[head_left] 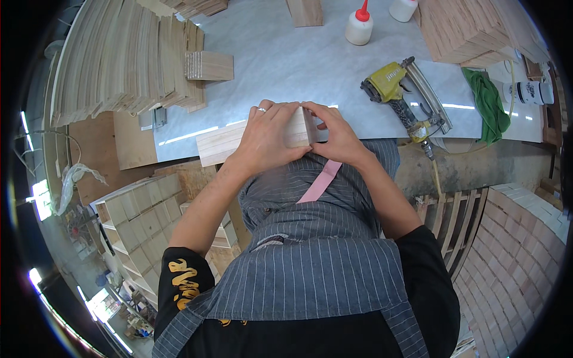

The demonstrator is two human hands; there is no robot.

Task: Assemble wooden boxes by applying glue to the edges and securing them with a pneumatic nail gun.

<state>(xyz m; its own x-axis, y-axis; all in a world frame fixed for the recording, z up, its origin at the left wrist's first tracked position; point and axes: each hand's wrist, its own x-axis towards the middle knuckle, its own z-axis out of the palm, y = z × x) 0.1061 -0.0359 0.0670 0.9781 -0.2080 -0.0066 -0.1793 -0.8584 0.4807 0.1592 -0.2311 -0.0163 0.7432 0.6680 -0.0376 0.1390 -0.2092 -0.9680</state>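
Note:
A long, pale, box-shaped wooden piece (222,144) lies along the near edge of the bench, in front of my body. My left hand (267,136), with a ring on one finger, wraps over its top, thumb toward the near side. My right hand (339,135) is closed around its right end, thumb and fingers on opposite sides of the corner. Both thumbs nearly meet at the near lower corner. My palms hide much of the piece, so I cannot tell whether it is hollow.
A yellow nail gun (388,82) with a hose lies on the right, beside a green cloth (486,107). Red-capped glue bottle (359,28) stands at the back. Stacked wooden boards (119,65) fill the left; more wood blocks (459,30) are stacked back right. Wooden drawer-like boxes (140,212) stand below left.

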